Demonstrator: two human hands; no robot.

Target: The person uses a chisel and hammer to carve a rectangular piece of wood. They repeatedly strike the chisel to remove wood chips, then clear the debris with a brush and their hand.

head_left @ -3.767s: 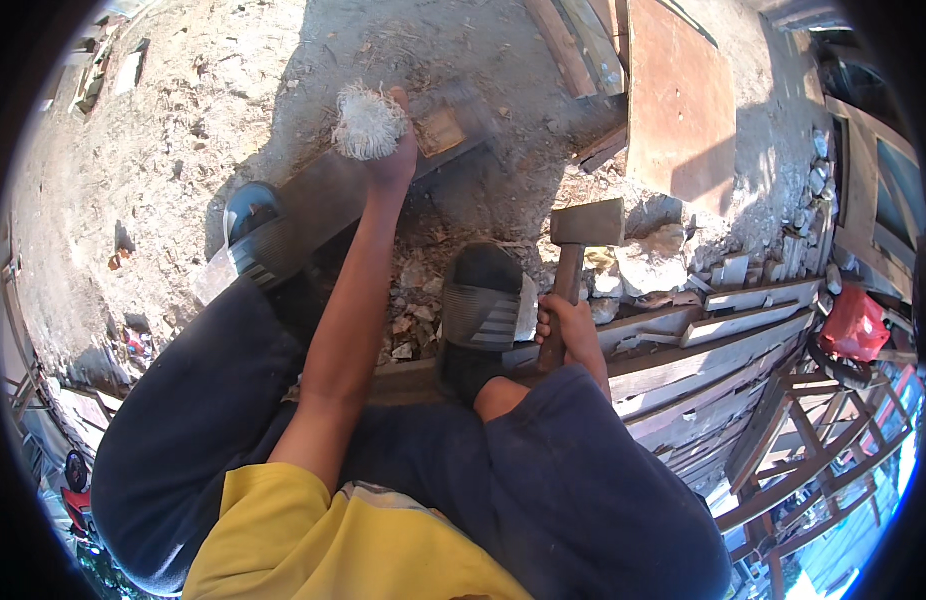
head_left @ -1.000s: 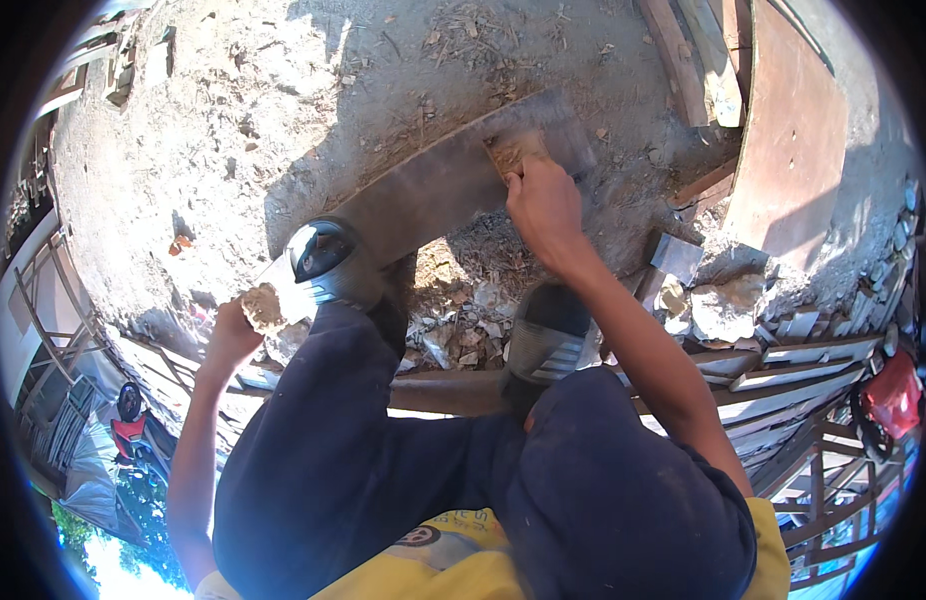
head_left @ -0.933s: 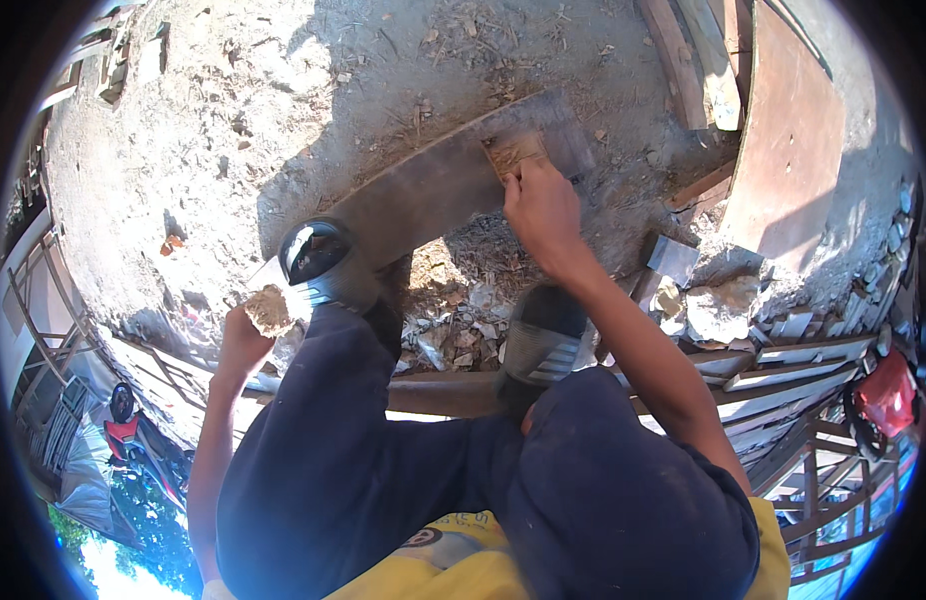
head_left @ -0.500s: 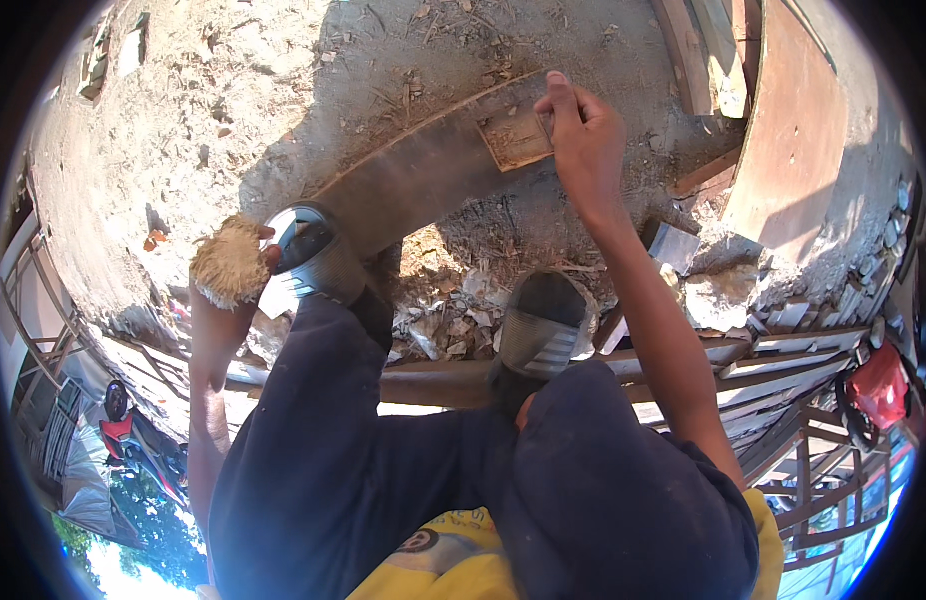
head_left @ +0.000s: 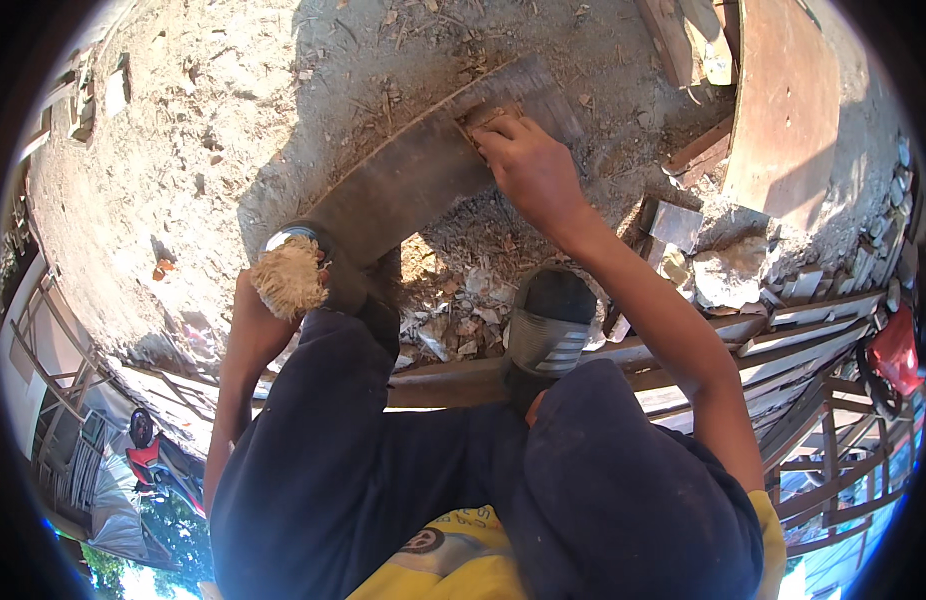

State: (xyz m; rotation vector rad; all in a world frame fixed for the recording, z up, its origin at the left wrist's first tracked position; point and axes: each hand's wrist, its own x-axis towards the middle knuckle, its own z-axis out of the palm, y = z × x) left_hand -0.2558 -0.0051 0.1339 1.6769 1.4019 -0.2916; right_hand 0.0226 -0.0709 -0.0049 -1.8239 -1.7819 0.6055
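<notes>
A long dark plank lies diagonally, with my left sandalled foot on its near end. My left hand, at that end, grips a pale, frayed fibrous bundle, which hides part of my fingers. My right hand is closed at a small brown wooden square on the plank's far end, fingertips curled on it and partly hidden. A mallet with a grey head lies beside broken stones, right of my right sandal.
A brown board and loose timbers lie at upper right. Rubble fills the gap between my feet. Stacked planks run along the right. A red bag and a motorbike are at the edges.
My right hand has released the mallet and moved to the wooden square, lately lifting and returning lower. My left hand and bundle have moved down-left, then slightly right toward my left foot.
</notes>
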